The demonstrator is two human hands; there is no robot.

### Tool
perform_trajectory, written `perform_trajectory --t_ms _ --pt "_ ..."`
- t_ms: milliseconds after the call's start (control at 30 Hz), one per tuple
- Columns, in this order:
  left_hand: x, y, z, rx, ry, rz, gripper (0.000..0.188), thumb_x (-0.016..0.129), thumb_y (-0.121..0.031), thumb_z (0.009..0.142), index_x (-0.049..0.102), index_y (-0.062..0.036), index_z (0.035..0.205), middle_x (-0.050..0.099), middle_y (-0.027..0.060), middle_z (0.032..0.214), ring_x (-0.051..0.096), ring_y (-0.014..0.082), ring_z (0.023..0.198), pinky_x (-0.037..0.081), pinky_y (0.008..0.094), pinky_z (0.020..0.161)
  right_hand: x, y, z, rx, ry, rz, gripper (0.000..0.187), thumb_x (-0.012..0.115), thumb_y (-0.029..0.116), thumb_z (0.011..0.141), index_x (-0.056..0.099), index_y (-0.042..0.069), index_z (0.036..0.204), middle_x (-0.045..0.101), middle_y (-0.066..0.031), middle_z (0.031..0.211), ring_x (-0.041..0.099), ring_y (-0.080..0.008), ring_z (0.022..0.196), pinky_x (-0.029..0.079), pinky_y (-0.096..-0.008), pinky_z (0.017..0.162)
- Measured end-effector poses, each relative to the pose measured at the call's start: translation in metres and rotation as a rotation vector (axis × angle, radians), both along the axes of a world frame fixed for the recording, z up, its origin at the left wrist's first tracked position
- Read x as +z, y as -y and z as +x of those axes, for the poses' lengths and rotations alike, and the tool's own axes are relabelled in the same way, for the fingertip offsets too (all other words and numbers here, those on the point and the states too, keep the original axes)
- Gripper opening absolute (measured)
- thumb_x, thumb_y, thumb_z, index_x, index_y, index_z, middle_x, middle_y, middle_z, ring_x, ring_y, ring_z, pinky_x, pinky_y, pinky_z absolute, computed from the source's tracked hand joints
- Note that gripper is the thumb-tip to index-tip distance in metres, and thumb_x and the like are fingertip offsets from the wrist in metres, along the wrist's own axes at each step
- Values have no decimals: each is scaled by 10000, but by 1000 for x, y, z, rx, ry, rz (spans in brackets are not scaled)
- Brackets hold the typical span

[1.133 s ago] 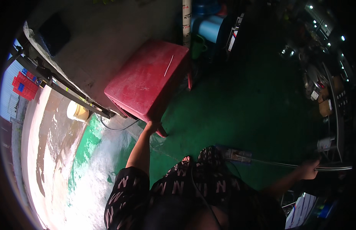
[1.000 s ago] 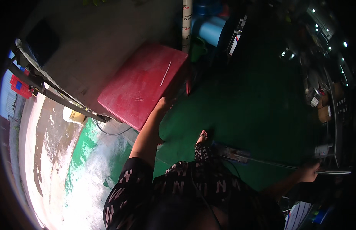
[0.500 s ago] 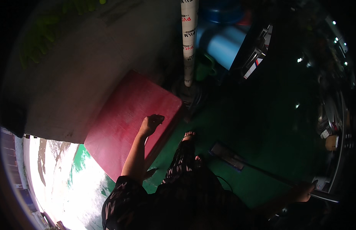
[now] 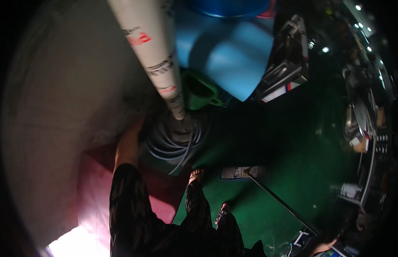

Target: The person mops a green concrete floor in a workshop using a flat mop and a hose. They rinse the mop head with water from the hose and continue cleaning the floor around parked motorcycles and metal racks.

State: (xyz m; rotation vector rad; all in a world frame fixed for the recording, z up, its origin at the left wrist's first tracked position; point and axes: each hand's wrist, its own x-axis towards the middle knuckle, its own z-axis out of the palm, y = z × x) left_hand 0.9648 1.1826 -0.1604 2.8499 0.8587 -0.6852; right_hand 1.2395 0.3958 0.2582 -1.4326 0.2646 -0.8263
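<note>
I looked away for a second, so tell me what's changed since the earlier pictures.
The view has moved forward, nearer the pipe. The left arm now reaches across the red table, left of the coiled hose; its hand is lost in shadow, so any grip can't be told. The right hand still holds the mop.

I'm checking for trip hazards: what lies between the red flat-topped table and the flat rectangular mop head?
In the head view, the person's left foot stands on the green floor between the red flat-topped table and the flat rectangular mop head.
</note>
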Motion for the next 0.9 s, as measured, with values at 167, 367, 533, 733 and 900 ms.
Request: perform_trajectory --t_ms 167,367,533,733,900 --pt "-76 -59 -6 -232 291 271 341 387 -186 899 468 -18 1184 526 186 1177 544 323 1031 443 418 878 -50 -35 23 116 -55 -333 286 418 313 902 519 49 861 497 -35 679 464 -128 577 406 -260 510" --pt "-129 -117 2 -378 505 448 399 340 -185 927 373 -32 1294 481 160 1257 501 303 1106 406 410 930 -50 -97 50 248 -84 -251 441 417 376 911 336 141 546 258 -2 412 231 -114 357 231 -259 395" --pt "-139 -143 0 -374 465 480 424 332 -177 932 342 -42 1334 451 145 1298 465 289 1152 378 403 960 -54 -103 51 149 -119 -187 412 446 373 902 340 140 578 250 -9 413 254 -119 379 261 -262 444" --pt "-123 -147 32 -261 299 483 430 347 -159 925 342 -53 1342 421 133 1328 423 275 1192 347 395 986 -53 -107 49 133 -88 -128 371 479 345 891 364 146 599 248 2 417 263 -111 394 268 -262 470" --pt "-110 -126 36 -182 150 514 437 360 -145 919 342 -63 1348 396 123 1352 388 263 1226 322 389 1007 -54 -104 49 93 -82 -113 383 486 347 889 352 165 579 245 7 420 251 -112 394 256 -261 469"
